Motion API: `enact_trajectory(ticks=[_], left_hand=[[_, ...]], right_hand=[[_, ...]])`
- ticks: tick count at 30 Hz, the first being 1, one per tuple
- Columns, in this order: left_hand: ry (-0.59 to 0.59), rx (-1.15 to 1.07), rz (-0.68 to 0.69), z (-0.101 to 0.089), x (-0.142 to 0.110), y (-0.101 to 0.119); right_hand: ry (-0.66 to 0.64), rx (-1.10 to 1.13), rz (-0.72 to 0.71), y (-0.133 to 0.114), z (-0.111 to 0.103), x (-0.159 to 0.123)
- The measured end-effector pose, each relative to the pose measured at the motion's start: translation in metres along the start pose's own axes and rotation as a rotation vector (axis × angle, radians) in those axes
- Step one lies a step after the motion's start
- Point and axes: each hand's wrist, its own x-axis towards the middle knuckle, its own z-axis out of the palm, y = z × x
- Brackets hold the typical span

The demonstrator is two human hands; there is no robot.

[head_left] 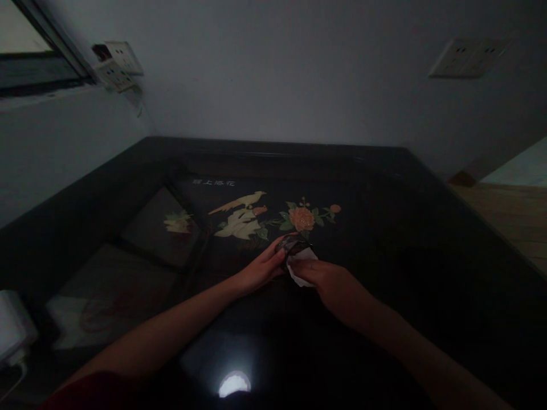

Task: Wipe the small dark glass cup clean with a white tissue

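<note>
The dark object [293, 245] is located between the two hands, above the black bench [359, 319]. The left hand [265, 267] grips it from its left side, fingers curved around the body. The right hand [321, 274] holds a white tissue [304, 267] under its fingers, pressed against the near right side of the object. The object is small and poorly lit; it appears to be dark glass or plastic. The flower picture [301, 219] on the bench top lies just beyond the hands, with the bird picture [245, 213] to its left.
</note>
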Motion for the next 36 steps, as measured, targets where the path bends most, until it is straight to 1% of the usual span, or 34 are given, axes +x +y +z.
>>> enact_trajectory(ticks=[3,5,7,10,13,17,20,23,25,26,28,30,36], left_hand=[[0.021,-0.01,0.006,-0.001,0.001,-0.002],[0.024,-0.021,0.01,-0.002,0.001,-0.003],[0.019,-0.034,0.009,-0.003,0.002,-0.003],[0.026,-0.033,-0.001,-0.003,0.002,-0.003],[0.027,-0.008,-0.013,-0.003,0.001,-0.003],[0.006,-0.001,-0.014,-0.005,0.001,-0.003],[0.008,0.015,-0.001,-0.005,0.001,-0.003],[0.032,0.02,0.008,-0.003,0.001,-0.002],[0.046,0.012,0.014,-0.003,0.001,-0.002],[0.05,0.007,0.015,-0.002,0.001,-0.002],[0.047,-0.003,0.015,-0.002,0.001,-0.002],[0.042,-0.01,0.011,-0.002,0.001,-0.001],[-0.004,-0.007,0.008,0.0,-0.001,0.001]], right_hand=[[0.024,-0.26,-0.084,0.006,0.001,0.0],[0.067,-0.372,-0.125,0.009,0.002,0.0],[0.086,-0.424,-0.15,0.01,0.003,0.001],[0.053,-0.412,-0.133,0.009,0.003,0.0],[0.043,-0.277,-0.104,0.006,0.004,-0.001],[0.039,0.021,-0.05,-0.001,0.005,-0.002],[0.054,0.326,0.071,-0.006,0.009,-0.001],[0.109,0.643,0.207,-0.009,0.018,0.001],[0.142,0.765,0.258,-0.01,0.023,0.002],[0.153,0.777,0.27,-0.01,0.024,0.002],[0.158,0.7,0.265,-0.011,0.023,0.002],[0.131,0.548,0.228,-0.011,0.018,0.002],[0.039,0.15,0.033,-0.004,0.003,-0.001]])
